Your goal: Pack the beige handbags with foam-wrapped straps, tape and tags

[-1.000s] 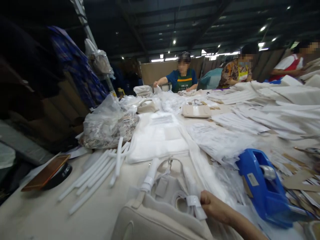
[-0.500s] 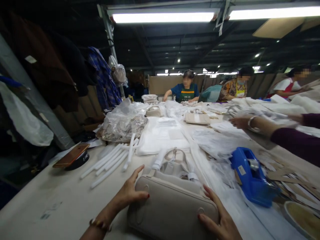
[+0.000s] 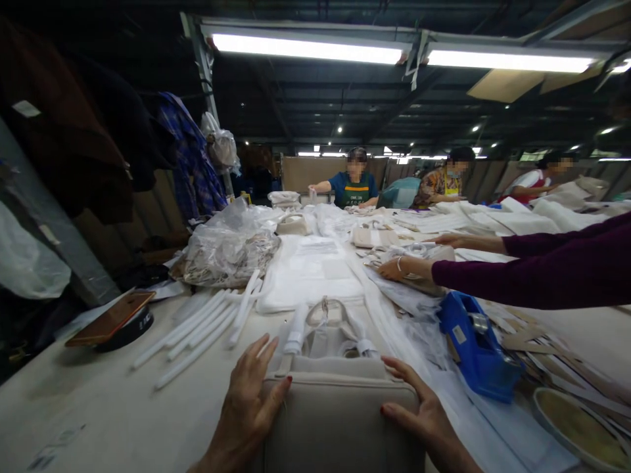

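A light grey-beige handbag (image 3: 345, 414) lies in front of me at the bottom centre, its wrapped handles (image 3: 296, 332) pointing away from me. My left hand (image 3: 251, 394) rests on the bag's left edge, thumb on its face and fingers spread beyond the corner. On the right edge, my right hand (image 3: 419, 407) has its thumb on the face and its fingers over the far corner. The bag sits between both hands. Beyond the handles is a stack of white foam sheets (image 3: 310, 272).
White tubes (image 3: 197, 328) and a phone on a black round object (image 3: 113, 322) lie left. A blue tape dispenser (image 3: 478, 348) and a bowl (image 3: 576, 420) stand right. A co-worker's purple sleeves (image 3: 517, 276) reach in from the right over another bag. Plastic bags (image 3: 231, 243) lie back left.
The bag has turned straighter, its far edge now nearly level, with both hands still on its sides. The co-worker's arms have reached further left over the table. The view has shifted slightly.
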Demonstrator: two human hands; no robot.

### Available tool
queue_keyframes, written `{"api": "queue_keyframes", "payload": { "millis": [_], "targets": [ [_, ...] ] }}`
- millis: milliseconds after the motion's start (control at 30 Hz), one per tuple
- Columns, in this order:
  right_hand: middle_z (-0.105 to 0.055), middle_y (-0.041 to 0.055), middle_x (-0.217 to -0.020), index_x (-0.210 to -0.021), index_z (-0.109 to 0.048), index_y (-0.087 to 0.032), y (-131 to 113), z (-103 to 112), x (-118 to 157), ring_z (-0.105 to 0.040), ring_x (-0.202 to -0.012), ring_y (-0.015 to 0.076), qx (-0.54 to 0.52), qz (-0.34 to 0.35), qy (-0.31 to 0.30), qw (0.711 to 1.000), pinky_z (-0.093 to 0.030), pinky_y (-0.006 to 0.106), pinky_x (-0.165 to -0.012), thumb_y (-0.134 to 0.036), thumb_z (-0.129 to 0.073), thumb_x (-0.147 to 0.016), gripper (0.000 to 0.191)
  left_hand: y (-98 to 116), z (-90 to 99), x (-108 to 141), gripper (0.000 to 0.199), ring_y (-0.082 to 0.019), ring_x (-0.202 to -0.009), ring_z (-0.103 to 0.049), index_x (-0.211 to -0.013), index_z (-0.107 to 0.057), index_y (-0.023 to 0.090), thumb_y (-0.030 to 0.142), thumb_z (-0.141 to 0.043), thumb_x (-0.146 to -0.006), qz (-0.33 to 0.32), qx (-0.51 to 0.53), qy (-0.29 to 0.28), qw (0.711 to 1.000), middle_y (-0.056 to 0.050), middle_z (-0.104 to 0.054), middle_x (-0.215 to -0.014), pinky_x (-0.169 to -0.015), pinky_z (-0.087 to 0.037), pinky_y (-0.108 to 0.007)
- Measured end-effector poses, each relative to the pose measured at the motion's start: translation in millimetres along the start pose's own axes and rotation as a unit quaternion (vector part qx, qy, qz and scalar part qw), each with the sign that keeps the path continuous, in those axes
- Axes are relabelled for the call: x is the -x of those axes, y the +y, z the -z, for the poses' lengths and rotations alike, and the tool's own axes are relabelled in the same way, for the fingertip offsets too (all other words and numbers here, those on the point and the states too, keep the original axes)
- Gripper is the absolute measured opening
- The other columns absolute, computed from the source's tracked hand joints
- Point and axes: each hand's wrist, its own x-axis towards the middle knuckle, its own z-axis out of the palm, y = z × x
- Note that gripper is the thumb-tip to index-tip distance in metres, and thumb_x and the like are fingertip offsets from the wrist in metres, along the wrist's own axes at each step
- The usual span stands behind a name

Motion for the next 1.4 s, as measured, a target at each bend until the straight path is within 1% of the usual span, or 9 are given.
{"api": "queue_keyframes", "payload": {
  "millis": [100,200,267,400,467,633,767,1067,1400],
  "targets": [
    [-0.065,0.0101,-0.106,-0.122,-0.053,-0.019,-7,2,-4,-0.060,-0.097,0.0306,-0.039,-0.025,-0.044,0.998,-0.044,0.038,-0.082,-0.051,-0.072,-0.056,0.076,38,-9.6,-31,0.037,-0.026,-0.116,-0.050,-0.115,-0.058,0.018,0.033,-0.045,-0.084,-0.087,-0.048,-0.135,0.986,-0.011,-0.059,-0.121,-0.101,-0.037,-0.040],
    [-0.066,0.0094,-0.106,-0.120,-0.055,-0.018,-14,5,-14,-0.058,-0.102,0.0291,-0.095,-0.054,-0.079,0.991,-0.043,0.036,-0.083,-0.055,-0.063,-0.067,0.066,71,-35.0,-57,0.027,-0.025,-0.094,-0.060,-0.098,-0.066,0.017,0.029,-0.048,-0.081,-0.068,-0.096,-0.296,0.948,-0.010,-0.068,-0.098,-0.082,-0.046,-0.035],
    [-0.067,0.0076,-0.105,-0.114,-0.060,-0.017,-15,6,-22,-0.057,-0.104,0.0259,-0.130,-0.079,-0.076,0.985,-0.041,0.033,-0.085,-0.054,-0.060,-0.074,0.054,81,-52.6,-68,0.023,-0.023,-0.074,-0.062,-0.078,-0.069,0.018,0.030,-0.049,-0.079,-0.052,-0.115,-0.345,0.930,-0.007,-0.068,-0.076,-0.066,-0.045,-0.030],
    [-0.067,0.0002,-0.077,-0.114,-0.059,-0.019,-4,2,-32,-0.059,-0.068,0.0158,-0.256,-0.110,-0.083,0.957,-0.040,0.025,-0.062,-0.043,-0.071,-0.070,0.051,82,-73.0,-79,0.019,-0.017,-0.053,-0.052,-0.059,-0.066,0.017,0.022,-0.050,-0.069,-0.026,-0.142,-0.374,0.916,-0.004,-0.059,-0.053,-0.051,-0.033,-0.026],
    [-0.066,0.0000,-0.075,-0.112,-0.059,-0.018,2,-3,-32,-0.057,-0.064,0.0131,-0.295,-0.093,-0.073,0.948,-0.038,0.023,-0.059,-0.038,-0.075,-0.068,0.052,80,-77.2,-82,0.017,-0.015,-0.049,-0.047,-0.056,-0.065,0.017,0.020,-0.050,-0.064,-0.008,-0.155,-0.387,0.909,-0.003,-0.055,-0.050,-0.049,-0.029,-0.026],
    [-0.070,0.0039,-0.087,-0.109,-0.062,-0.022,9,-9,-26,-0.061,-0.072,0.0149,-0.304,-0.052,-0.036,0.951,-0.041,0.023,-0.064,-0.037,-0.073,-0.071,0.043,80,-86.0,-86,0.012,-0.013,-0.046,-0.037,-0.046,-0.056,0.018,0.016,-0.050,-0.056,0.019,-0.155,-0.423,0.892,0.002,-0.039,-0.042,-0.050,-0.025,-0.027],
    [-0.070,0.0041,-0.093,-0.111,-0.063,-0.025,11,-7,-25,-0.063,-0.081,0.0183,-0.238,-0.010,-0.040,0.970,-0.045,0.025,-0.069,-0.040,-0.067,-0.077,0.038,83,-87.2,-87,0.019,-0.011,-0.044,-0.030,-0.041,-0.039,0.019,0.015,-0.050,-0.056,0.029,-0.112,-0.457,0.882,0.006,-0.024,-0.042,-0.047,-0.021,-0.026],
    [-0.061,-0.0007,-0.123,-0.118,-0.059,-0.035,18,1,-27,-0.055,-0.112,0.0177,-0.061,0.071,-0.036,0.995,-0.043,0.025,-0.095,-0.040,-0.052,-0.088,0.031,79,-74.6,-86,0.034,-0.008,-0.047,-0.022,-0.048,-0.029,0.018,0.027,-0.053,-0.069,0.045,0.063,-0.522,0.849,0.007,-0.020,-0.049,-0.042,-0.015,-0.024],
    [-0.062,0.0005,-0.121,-0.114,-0.063,-0.032,20,0,-25,-0.056,-0.113,0.0191,-0.025,0.079,-0.002,0.997,-0.043,0.027,-0.097,-0.039,-0.052,-0.088,0.030,77,-81.1,-85,0.033,-0.009,-0.047,-0.025,-0.047,-0.029,0.018,0.023,-0.049,-0.073,0.015,0.063,-0.539,0.840,0.007,-0.023,-0.046,-0.043,-0.017,-0.022]
  ]
}}
